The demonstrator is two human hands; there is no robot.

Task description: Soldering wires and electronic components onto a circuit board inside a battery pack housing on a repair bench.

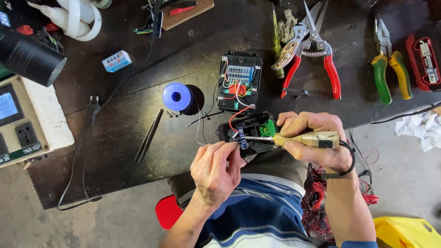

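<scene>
My right hand [317,142] grips a soldering iron [294,139] with a yellowed handle, its metal tip pointing left at a small blue component [242,138]. My left hand [216,170] pinches a thin solder wire right next to that component. Both hover over an open black plastic case half [250,131] with a green part inside. Red wires lead from it to the other case half [239,82], which holds a blue circuit board with coloured wires.
A blue solder spool [178,97] and black tweezers [149,135] lie left of the case. Red-handled shears [312,50], green-yellow pliers [388,69] and a screwdriver [277,41] lie at the back right. A beige meter box [27,124] and plug [93,106] sit at left.
</scene>
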